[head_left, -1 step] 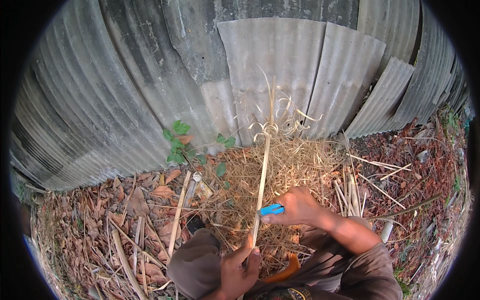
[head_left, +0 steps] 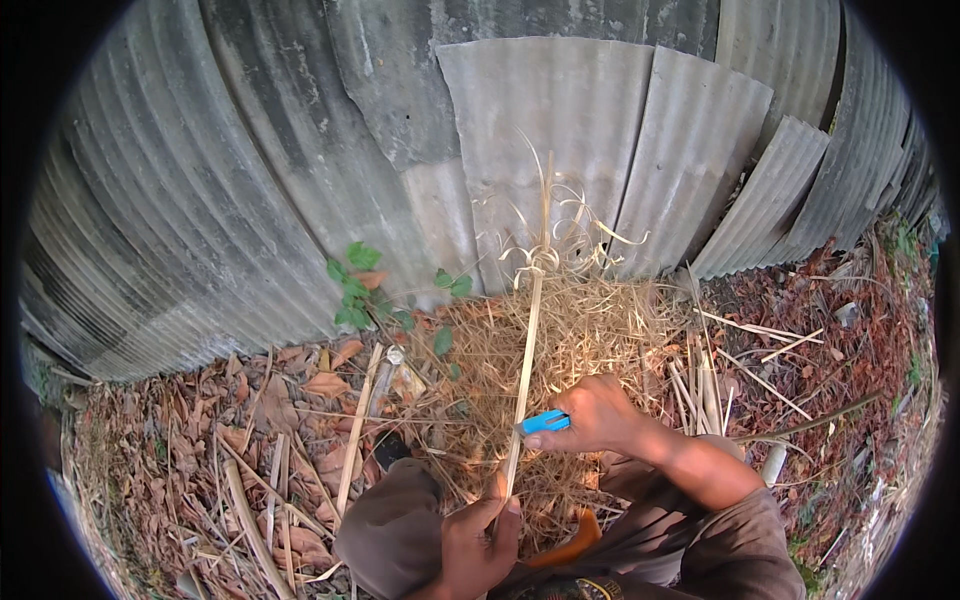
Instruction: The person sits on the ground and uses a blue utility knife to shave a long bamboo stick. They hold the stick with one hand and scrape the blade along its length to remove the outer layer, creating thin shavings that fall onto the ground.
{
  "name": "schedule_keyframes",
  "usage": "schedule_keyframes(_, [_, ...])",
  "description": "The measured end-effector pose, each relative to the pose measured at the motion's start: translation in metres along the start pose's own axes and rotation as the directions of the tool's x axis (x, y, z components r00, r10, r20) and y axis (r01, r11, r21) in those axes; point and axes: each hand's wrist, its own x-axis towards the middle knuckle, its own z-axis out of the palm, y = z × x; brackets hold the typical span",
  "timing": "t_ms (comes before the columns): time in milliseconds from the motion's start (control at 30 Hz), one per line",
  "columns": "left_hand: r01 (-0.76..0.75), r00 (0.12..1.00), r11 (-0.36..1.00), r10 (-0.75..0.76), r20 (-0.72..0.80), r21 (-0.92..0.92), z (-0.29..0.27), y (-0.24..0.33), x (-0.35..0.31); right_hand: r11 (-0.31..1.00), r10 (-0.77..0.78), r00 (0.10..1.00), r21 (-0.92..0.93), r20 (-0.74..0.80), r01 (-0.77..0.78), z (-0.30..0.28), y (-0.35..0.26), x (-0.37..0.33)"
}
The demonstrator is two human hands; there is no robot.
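A long pale bamboo strip [head_left: 529,350] runs from my lap away toward the metal wall, with thin curled shavings [head_left: 541,260] bunched around its far part. My left hand [head_left: 480,548] is closed around the strip's near end. In my closed right hand [head_left: 598,414] is a blue-handled utility knife [head_left: 545,421], held crosswise with its front end against the strip, a little beyond my left hand. The blade itself is too small to make out.
A corrugated metal wall [head_left: 550,130] stands ahead. Fine shavings [head_left: 610,320] heap at its foot. Dry leaves [head_left: 325,385] and loose bamboo pieces [head_left: 357,430] lie left, more thin sticks [head_left: 765,385] right. A small green plant [head_left: 352,290] grows by the wall. Something orange [head_left: 570,540] sits between my legs.
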Motion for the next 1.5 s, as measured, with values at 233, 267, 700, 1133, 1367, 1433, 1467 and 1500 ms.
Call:
schedule_keyframes(233, [0.084, 0.996, 0.988, -0.083, -0.013, 0.127, -0.001, 0.001, -0.01, 0.989, -0.051, 0.983, -0.149, -0.174, 0.025, 0.004, 0.012, 0.01])
schedule_keyframes(267, [0.048, 0.999, 0.987, -0.048, 0.0, 0.154, 0.0, 0.001, -0.01, 0.985, 0.025, 0.988, -0.167, -0.149, -0.051, 0.003, 0.016, 0.014])
schedule_keyframes(700, [-0.117, 0.992, 0.96, 0.1, 0.079, 0.253, 0.015, -0.001, -0.015, 0.845, 0.462, 0.824, -0.12, -0.329, -0.521, -0.019, 0.119, 0.043])
schedule_keyframes(1133, [0.088, 0.996, 0.974, -0.082, 0.041, -0.207, 0.011, -0.01, -0.012, 0.999, -0.034, 0.999, -0.042, 0.009, 0.034, -0.009, 0.0, 0.001])
schedule_keyframes(1367, [0.234, 0.972, 0.908, -0.21, 0.107, -0.347, 0.002, 0.003, 0.0, 0.988, -0.138, 0.988, -0.085, -0.063, 0.132, -0.015, 0.0, 0.002])
schedule_keyframes(1433, [0.229, 0.973, 0.915, -0.206, 0.103, -0.331, -0.001, 0.007, 0.002, 0.996, -0.071, 0.995, -0.062, -0.075, 0.066, -0.012, 0.007, 0.003])
schedule_keyframes(1467, [0.252, 0.968, 0.895, -0.234, 0.094, -0.367, -0.001, 0.01, 0.003, 0.998, -0.034, 0.996, -0.056, -0.08, 0.03, -0.012, 0.011, 0.003])
schedule_keyframes(1500, [0.274, 0.961, 0.873, -0.263, 0.085, -0.403, -0.001, 0.014, 0.003, 0.998, -0.028, 0.995, -0.061, -0.094, 0.022, -0.012, 0.015, 0.003])
